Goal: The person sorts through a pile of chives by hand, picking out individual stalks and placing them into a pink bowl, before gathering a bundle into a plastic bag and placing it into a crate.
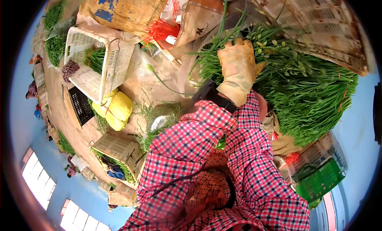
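My left hand (238, 61), in a stained cream glove, is closed over long green stems (211, 59) with small pale buds at the upper centre. Its fingers curl down among the stems, and its thumb points right. A black band (226, 102) circles that wrist. The right checked sleeve (248, 111) runs up behind the left wrist; my right hand's fingers are hidden there. Just right of the gloved hand lies a large heap of green stalks (310, 99), with thin red ties near its right edge.
Red ties (161, 30) lie by a brown sack (127, 12). At left are a white crate (119, 65), a yellow bundle (115, 109) and a black crate (80, 105). A beige crate (115, 147) and a green crate (320, 181) stand lower down. Distant people are at far left.
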Available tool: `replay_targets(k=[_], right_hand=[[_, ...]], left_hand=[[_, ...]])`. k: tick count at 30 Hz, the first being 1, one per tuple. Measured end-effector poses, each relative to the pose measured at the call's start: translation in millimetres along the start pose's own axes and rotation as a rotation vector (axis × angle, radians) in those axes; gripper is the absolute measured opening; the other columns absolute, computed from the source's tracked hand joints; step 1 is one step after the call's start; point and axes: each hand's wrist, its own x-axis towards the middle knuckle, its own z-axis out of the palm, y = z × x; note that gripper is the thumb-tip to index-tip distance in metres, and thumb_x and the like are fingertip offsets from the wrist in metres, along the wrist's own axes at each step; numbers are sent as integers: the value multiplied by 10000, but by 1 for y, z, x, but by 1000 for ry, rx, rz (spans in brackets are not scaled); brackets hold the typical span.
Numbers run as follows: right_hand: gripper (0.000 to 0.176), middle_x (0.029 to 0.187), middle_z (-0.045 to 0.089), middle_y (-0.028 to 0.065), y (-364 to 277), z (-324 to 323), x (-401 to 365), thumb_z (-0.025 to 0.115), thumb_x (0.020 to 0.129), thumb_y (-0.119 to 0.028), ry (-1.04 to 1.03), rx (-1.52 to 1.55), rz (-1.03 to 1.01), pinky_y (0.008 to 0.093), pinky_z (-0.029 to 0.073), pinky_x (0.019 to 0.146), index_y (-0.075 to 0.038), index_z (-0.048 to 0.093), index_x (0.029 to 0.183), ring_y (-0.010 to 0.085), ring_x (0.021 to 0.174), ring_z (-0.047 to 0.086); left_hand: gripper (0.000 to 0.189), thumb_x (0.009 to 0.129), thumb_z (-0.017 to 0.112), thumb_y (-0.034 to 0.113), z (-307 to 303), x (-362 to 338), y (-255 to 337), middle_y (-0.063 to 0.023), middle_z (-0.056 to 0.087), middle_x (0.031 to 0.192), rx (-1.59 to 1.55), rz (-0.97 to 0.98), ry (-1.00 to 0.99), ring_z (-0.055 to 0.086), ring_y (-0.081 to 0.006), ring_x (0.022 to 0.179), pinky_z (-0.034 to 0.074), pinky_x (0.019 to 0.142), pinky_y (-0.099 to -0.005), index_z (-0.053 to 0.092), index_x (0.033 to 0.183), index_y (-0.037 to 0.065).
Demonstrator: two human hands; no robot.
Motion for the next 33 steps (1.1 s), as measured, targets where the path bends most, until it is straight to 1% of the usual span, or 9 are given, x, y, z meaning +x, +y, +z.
replay_targets(k=[5, 12, 13, 16, 17, 18, 26, 30, 33], right_hand=[[411, 944, 591, 90, 24, 7, -1, 495, 959, -223, 109, -47, -6, 270, 454, 657, -90, 440, 1345, 150, 764, 532], [404, 927, 593, 83, 42, 8, -2, 496, 960, -230, 217, -76, -18, 265, 449, 648, -94, 454, 1338, 143, 753, 527], [403, 925, 593, 82, 45, 8, -2, 496, 960, -232, 230, -83, -19, 264, 448, 647, -95, 456, 1337, 142, 752, 526], [400, 917, 594, 79, 57, 9, 2, 497, 960, -235, 253, -96, -26, 262, 446, 643, -97, 462, 1334, 139, 747, 524], [399, 915, 594, 78, 61, 11, 4, 497, 960, -236, 263, -102, -32, 261, 446, 641, -97, 464, 1333, 138, 746, 524], [398, 912, 595, 77, 67, 7, 6, 497, 961, -237, 268, -105, -38, 261, 445, 640, -98, 466, 1332, 138, 744, 523], [391, 893, 597, 69, 92, 13, 12, 499, 961, -246, 250, -118, -41, 255, 439, 629, -103, 482, 1325, 130, 732, 518], [388, 883, 598, 64, 97, 11, 7, 500, 962, -251, 201, -79, -40, 253, 437, 624, -105, 490, 1321, 126, 726, 515], [385, 876, 599, 61, 101, 13, 14, 501, 962, -254, 133, -42, -44, 251, 434, 620, -107, 496, 1318, 124, 722, 513]], left_hand=[[649, 668, 707, 605, 28, 5, -5, -107, 657, 956, -85, -65, -363, 628, -248, 939, 502, 789, -327, 631, 986, 45], [708, 696, 670, 636, 79, 20, -32, -115, 654, 1000, -287, 12, -479, 616, -251, 986, 504, 821, -358, 607, 1050, 26], [831, 709, 627, 675, 72, 27, -34, -163, 606, 1152, -302, 2, -628, 570, -277, 1094, 478, 890, -360, 553, 1177, -7], [1001, 718, 563, 732, 111, 32, -53, -202, 496, 1309, -400, -55, -715, 499, -298, 1196, 446, 948, -364, 406, 1326, -48], [1139, 704, 513, 783, 196, 32, -74, -231, 391, 1392, -542, 21, -723, 448, -325, 1242, 418, 984, -371, 250, 1395, -83], [1189, 674, 507, 811, 143, 37, -64, -263, 376, 1387, -485, -54, -809, 439, -351, 1241, 413, 985, -374, 235, 1392, -97], [850, 879, 492, 554, 196, 54, -93, -278, 392, 1354, -334, -117, -987, 394, -359, 1277, 442, 953, -408, 144, 1454, 34], [1085, 730, 504, 763, 226, 52, -107, -279, 437, 1323, -398, -206, -874, 405, -367, 1265, 369, 1027, -375, 251, 1407, -47], [907, 773, 558, 664, 238, 48, -104, -262, 519, 1245, -370, -255, -780, 513, -363, 1157, 443, 933, -391, 398, 1314, -46]])
